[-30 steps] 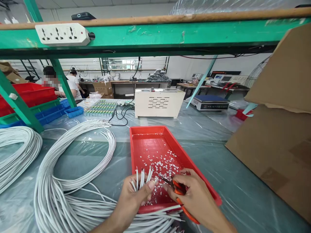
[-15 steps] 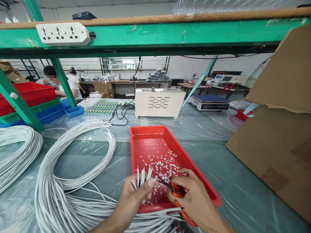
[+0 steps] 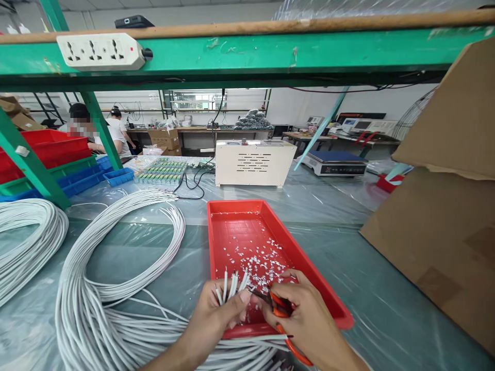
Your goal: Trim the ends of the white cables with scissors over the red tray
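Note:
My left hand [image 3: 216, 319] is closed round a bunch of white wire ends [image 3: 231, 284] that stick up fan-like over the near end of a red tray [image 3: 247, 206]. My right hand [image 3: 305, 319] grips orange-handled cutters [image 3: 280, 317], whose dark tip points left at the wire ends by my left thumb. Small white snippets of insulation [image 3: 259, 257] litter the tray floor. The wires run back from my left hand into a big white loop [image 3: 116, 288] lying on the plastic-covered table.
A second white wire coil [image 3: 27, 242] lies far left. A large cardboard box [image 3: 444, 206] stands right. Behind the tray sit a cream machine [image 3: 253, 164], a scale [image 3: 334, 164] and coloured bins [image 3: 58, 159]. A green shelf beam with a power strip [image 3: 101, 51] hangs overhead. People sit at back left.
Both hands have shifted slightly to the right together over the tray's near end. The wire ends and cutters stay close together.

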Action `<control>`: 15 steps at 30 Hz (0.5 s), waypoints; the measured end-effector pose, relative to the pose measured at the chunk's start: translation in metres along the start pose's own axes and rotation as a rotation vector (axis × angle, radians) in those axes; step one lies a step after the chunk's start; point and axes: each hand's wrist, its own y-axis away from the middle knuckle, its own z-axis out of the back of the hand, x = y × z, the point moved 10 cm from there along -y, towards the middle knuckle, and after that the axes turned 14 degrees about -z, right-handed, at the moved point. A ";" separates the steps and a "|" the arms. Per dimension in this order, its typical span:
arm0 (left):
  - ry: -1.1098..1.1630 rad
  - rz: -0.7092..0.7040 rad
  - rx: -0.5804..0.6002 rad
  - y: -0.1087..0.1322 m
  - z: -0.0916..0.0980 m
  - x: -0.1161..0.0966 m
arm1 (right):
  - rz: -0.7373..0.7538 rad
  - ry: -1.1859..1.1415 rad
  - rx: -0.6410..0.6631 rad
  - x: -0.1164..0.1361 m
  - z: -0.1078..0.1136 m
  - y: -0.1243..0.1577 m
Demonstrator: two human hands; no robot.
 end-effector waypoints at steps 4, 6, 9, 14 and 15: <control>0.027 0.040 -0.009 -0.001 0.002 0.005 | 0.011 -0.022 0.009 0.001 0.001 0.001; 0.048 0.063 -0.022 -0.001 0.004 0.008 | -0.008 -0.038 0.035 -0.001 -0.002 0.001; 0.058 0.069 -0.046 -0.001 0.005 0.009 | -0.056 -0.072 0.097 -0.005 -0.009 0.001; 0.052 -0.037 -0.144 -0.001 0.009 -0.005 | -0.054 -0.080 0.096 -0.004 -0.011 0.002; 0.045 -0.060 -0.147 -0.001 0.008 -0.008 | -0.036 -0.067 0.068 -0.003 -0.009 0.002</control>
